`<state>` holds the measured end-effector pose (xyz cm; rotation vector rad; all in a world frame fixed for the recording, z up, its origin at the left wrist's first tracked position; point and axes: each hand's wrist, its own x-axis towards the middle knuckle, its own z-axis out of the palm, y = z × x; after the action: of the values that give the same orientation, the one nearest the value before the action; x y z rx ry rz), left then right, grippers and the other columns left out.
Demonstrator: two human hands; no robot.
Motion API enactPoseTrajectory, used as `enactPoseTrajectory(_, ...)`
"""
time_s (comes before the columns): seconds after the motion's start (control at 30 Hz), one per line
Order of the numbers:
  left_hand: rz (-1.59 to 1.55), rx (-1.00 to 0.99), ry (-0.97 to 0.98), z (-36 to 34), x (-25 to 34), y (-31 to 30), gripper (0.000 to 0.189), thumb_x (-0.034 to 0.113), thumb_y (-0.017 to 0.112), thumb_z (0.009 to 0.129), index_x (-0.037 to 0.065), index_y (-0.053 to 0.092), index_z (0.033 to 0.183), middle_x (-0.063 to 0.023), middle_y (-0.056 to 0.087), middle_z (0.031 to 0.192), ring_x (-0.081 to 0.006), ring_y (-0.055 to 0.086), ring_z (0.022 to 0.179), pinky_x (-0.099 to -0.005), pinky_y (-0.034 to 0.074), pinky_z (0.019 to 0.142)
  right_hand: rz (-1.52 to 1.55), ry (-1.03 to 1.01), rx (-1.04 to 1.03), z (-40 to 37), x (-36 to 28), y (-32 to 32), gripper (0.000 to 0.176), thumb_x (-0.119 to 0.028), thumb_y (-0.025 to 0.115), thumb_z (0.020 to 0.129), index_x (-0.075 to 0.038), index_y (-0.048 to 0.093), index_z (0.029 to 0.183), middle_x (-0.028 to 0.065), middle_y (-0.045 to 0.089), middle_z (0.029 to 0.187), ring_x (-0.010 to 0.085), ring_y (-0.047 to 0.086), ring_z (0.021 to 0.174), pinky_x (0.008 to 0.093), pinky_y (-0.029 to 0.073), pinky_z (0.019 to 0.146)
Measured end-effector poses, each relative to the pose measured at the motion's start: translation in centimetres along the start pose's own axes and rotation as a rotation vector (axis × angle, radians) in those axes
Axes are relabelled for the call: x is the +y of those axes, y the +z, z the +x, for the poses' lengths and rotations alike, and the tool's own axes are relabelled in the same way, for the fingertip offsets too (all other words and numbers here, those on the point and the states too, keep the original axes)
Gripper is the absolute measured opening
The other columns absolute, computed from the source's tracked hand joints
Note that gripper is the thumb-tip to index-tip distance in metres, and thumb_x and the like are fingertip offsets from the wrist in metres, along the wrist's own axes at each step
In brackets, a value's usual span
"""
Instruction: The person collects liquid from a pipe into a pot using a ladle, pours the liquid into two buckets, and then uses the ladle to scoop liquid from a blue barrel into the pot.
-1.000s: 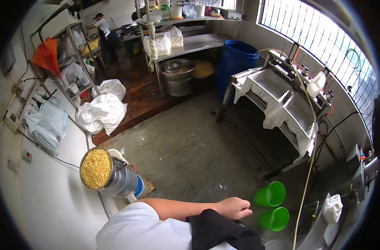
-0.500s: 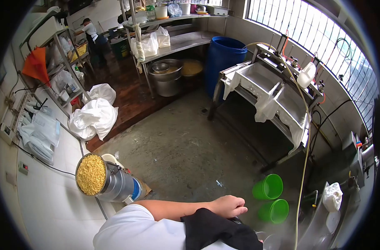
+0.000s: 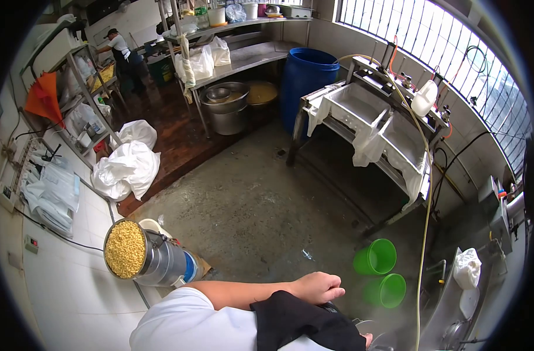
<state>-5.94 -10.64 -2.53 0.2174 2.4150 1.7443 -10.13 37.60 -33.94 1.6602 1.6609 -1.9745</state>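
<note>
My left hand (image 3: 317, 288) is at the bottom centre, in front of my black apron (image 3: 302, 324). Its fingers are curled in, with the thumb showing at the right side; whatever lies inside the grip is hidden. Only a small bit of my right hand (image 3: 368, 339) shows past the apron at the bottom edge, and its fingers cannot be made out. Close to it is a round metal rim (image 3: 369, 327), partly hidden, with steam around it. Two green buckets (image 3: 375, 257) stand on the floor to the right of my left hand.
Yellow beans or grains fill the top of a metal machine (image 3: 162, 260) at left. A yellowish hose (image 3: 426, 193) hangs at right. Behind stand a steel frame with cloth-lined trays (image 3: 355, 105), a blue barrel (image 3: 308, 88) and white sacks (image 3: 129, 167). A person (image 3: 123, 55) works far left.
The view has shifted slightly. My left hand keeps about the same pose. More of my right hand and the metal rim show at the bottom edge.
</note>
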Motion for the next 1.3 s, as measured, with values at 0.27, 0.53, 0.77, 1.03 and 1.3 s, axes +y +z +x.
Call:
enactPoseTrajectory(0.27,-0.011,-0.008,-0.002,-0.1,-0.1,0.1,0.040,0.036,0.060,0.104,0.000,0.058,0.085,-0.0200,0.060,0.073,-0.0354,0.058,0.067,-0.0460,0.046,0.065,0.004,-0.008,0.014,0.3,0.0,-0.7,0.025,-0.035,0.063,0.095,-0.010,0.058,0.098,0.0052,0.058,0.086,0.0186,0.051,0.062,0.0339,0.044,0.052)
enactPoseTrajectory(0.53,-0.004,-0.003,0.005,-0.4,0.0,-0.1,0.040,0.036,0.059,0.104,0.000,0.059,0.087,-0.0199,0.062,0.075,-0.0363,0.060,0.070,-0.0457,0.047,0.067,-0.019,-0.013,0.004,0.1,0.0,-0.1,0.026,-0.035,0.063,0.094,-0.010,0.058,0.097,0.0048,0.057,0.085,0.0185,0.050,0.061,0.0335,0.043,0.051)
enactPoseTrajectory(0.77,-0.017,-0.009,0.000,-1.1,0.1,-0.3,0.040,0.036,0.059,0.104,0.000,0.060,0.087,-0.0195,0.064,0.079,-0.0364,0.061,0.073,-0.0456,0.048,0.069,-0.076,-0.008,-0.032,-0.4,-0.1,2.4,0.026,-0.035,0.063,0.094,-0.010,0.057,0.096,0.0045,0.056,0.083,0.0183,0.050,0.060,0.0332,0.042,0.050)
enactPoseTrajectory(1.03,0.008,0.009,0.008,-1.4,0.3,-0.3,0.039,0.036,0.059,0.104,0.000,0.061,0.089,-0.0200,0.064,0.079,-0.0376,0.062,0.074,-0.0469,0.048,0.069,-0.077,-0.013,-0.046,-0.9,-0.1,3.0,0.026,-0.035,0.063,0.093,-0.010,0.056,0.095,0.0041,0.055,0.082,0.0181,0.049,0.059,0.0328,0.042,0.049)
enactPoseTrajectory(1.3,0.010,0.016,0.011,-1.7,-0.4,-0.3,0.039,0.036,0.060,0.103,0.000,0.062,0.090,-0.0212,0.064,0.080,-0.0389,0.062,0.075,-0.0469,0.048,0.069,-0.083,-0.014,-0.045,-0.9,0.0,3.0,0.026,-0.035,0.063,0.092,-0.010,0.056,0.094,0.0038,0.053,0.080,0.0180,0.048,0.058,0.0325,0.041,0.048)
